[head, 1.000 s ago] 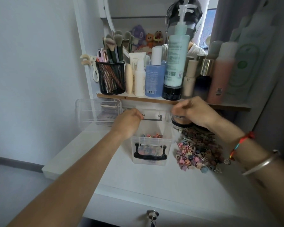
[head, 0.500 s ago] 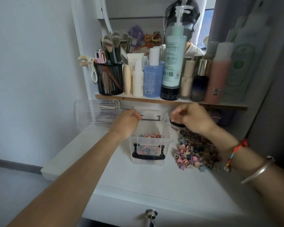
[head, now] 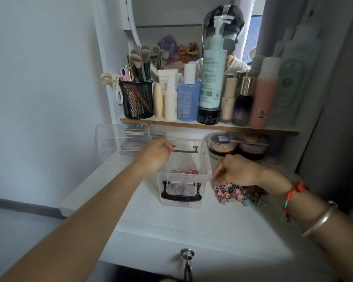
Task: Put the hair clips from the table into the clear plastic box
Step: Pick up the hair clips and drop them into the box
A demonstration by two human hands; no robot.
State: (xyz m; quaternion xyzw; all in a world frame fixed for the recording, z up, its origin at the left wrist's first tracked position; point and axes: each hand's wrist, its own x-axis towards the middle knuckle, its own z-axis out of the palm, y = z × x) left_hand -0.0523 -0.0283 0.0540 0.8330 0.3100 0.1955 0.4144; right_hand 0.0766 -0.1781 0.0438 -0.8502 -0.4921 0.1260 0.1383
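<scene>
A white surface (head: 202, 226) fills the lower middle of the frame, against a pale wall (head: 39, 88) on the left. The clear box (head: 181, 203) stands open at the centre, with some clips already inside. The pile of hair clips (head: 238, 194) lies just beside it, to the right. The left hand (head: 155, 153) grips the box's back left rim with its fingers curled. The right hand (head: 236, 169) reaches down to the pile, but its fingers are blurred and I cannot tell if they hold a clip. Above, a wooden shelf (head: 192, 125) carries bottles (head: 188, 102) and a black mesh cup (head: 136, 100).
</scene>
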